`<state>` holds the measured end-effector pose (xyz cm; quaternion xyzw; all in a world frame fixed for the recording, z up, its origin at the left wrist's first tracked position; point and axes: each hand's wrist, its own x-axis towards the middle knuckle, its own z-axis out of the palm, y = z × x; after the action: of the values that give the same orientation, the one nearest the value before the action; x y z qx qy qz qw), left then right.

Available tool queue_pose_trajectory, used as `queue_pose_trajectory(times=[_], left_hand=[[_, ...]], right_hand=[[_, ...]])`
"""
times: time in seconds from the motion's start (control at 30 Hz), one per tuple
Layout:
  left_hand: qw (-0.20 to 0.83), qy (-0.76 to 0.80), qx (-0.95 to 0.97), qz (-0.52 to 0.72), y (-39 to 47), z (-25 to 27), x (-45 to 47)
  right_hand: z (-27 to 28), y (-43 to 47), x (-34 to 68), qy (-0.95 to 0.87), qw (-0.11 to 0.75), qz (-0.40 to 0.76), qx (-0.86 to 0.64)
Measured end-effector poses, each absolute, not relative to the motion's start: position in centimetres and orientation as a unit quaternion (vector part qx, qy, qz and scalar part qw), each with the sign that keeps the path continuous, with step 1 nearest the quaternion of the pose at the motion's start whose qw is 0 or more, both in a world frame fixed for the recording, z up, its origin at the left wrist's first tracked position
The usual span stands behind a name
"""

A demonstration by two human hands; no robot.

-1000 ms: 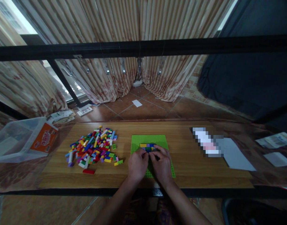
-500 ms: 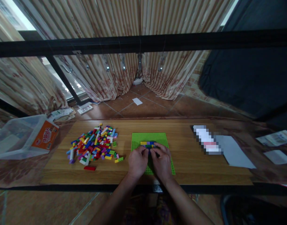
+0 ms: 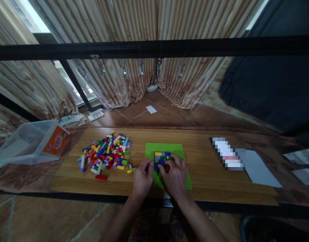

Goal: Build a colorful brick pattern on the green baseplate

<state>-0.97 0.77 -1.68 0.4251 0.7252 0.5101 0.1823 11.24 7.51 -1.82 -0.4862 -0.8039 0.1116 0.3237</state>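
Your left hand (image 3: 143, 176) curled, contents unclear | your right hand (image 3: 176, 173) bent over brick block (image 3: 158, 159), grip unclear | green baseplate (image 3: 165, 147), lower centre

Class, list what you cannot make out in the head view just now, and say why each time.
- Head view: the right part of the brick build, covered by the right hand.
- Head view: whether the left hand holds a piece; the hand itself hides it.
- Head view: details of the flat item, pixelated.
- Head view: the dark container, cut off by the bottom edge.
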Motion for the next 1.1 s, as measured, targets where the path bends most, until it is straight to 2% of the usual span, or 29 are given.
queue_pose_trajectory(times=[0.23, 0.43, 0.83, 1.1], left_hand=[[0.153, 0.721, 0.457, 0.498, 0.5, -2.0, -0.6], [0.115, 0.72, 0.501, 0.466, 0.5, -1.9, -0.6], [0.106, 0.732, 0.524, 0.423, 0.4, -1.6, -0.5], [0.102, 0.732, 0.531, 0.416, 0.4, -1.5, -0.5]], right_hand=[[-1.7, 8.9, 13.1, -0.801, 0.348, 0.188, -0.449], [-1.3, 10.2, 14.5, -0.804, 0.333, 0.241, -0.43], [-1.6, 10.2, 14.5, -0.845, 0.278, 0.207, -0.407], [-1.1, 10.0, 13.7, -0.859, 0.281, 0.217, -0.37]])
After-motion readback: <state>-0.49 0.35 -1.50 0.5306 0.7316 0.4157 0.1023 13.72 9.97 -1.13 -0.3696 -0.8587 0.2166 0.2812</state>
